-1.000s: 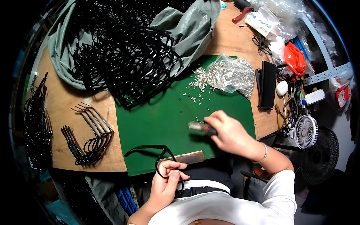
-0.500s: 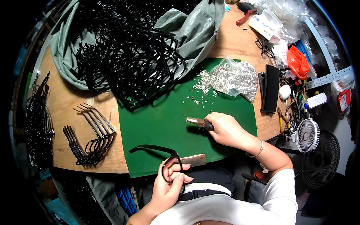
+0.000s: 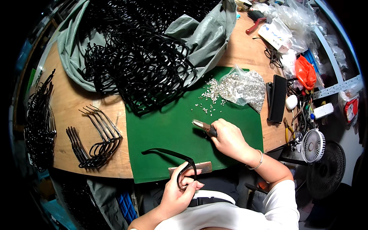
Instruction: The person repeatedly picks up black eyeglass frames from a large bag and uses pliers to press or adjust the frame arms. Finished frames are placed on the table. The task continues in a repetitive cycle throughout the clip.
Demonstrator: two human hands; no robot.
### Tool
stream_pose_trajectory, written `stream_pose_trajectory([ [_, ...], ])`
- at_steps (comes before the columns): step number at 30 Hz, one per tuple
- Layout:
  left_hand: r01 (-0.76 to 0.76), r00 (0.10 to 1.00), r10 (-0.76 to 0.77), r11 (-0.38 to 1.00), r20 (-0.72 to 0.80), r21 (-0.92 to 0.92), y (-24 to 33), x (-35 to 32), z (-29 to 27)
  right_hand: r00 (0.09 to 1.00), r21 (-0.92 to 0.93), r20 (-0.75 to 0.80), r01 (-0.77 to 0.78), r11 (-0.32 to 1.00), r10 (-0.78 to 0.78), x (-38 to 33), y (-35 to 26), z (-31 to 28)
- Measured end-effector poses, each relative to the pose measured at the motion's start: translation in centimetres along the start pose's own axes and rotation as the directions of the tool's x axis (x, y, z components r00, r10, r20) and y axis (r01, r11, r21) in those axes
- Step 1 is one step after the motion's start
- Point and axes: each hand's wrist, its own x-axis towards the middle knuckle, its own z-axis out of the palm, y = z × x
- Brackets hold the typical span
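Observation:
My left hand (image 3: 180, 191) is closed on a black glasses frame (image 3: 190, 163) at the near edge of the green mat (image 3: 153, 132). One temple of the frame sticks out to the left over the mat; the lower part is hidden by my fingers. In my right hand (image 3: 230, 140), closed round the handles, is a pair of pliers (image 3: 203, 125) with its jaws pointing left. Beyond it, small silvery metal pieces (image 3: 211, 92) lie scattered beside a clear plastic bag (image 3: 241, 84) full of them. A flat metal-and-wood strip (image 3: 205, 167) lies behind the glasses frame.
A grey-green sack (image 3: 214, 34) spills a large heap of black frames (image 3: 142, 69) onto the mat. More stacked frames (image 3: 97, 149) stand at left. On the right are a black phone (image 3: 277, 99), cables, a red bag (image 3: 305, 71) and a small white fan (image 3: 313, 145).
The view has shifted slightly. My left hand has moved a little to the right with the glasses frame. My right hand, still holding the pliers, has moved slightly away from me over the mat.

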Motion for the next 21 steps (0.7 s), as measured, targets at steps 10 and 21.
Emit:
stream_pose_trajectory([
  [10,-0.122,0.991,0.120,0.991,-0.052,-0.049,0.0,-0.4,0.4,0.995,0.619,0.103,-0.052,0.783,-0.014,-1.9,-4.2,-2.6],
  [21,-0.280,0.957,0.284,0.958,-0.054,0.067,-0.8,0.5,1.4,0.981,0.962,0.195,-0.188,0.200,-0.019,-2.6,-6.0,0.4],
])
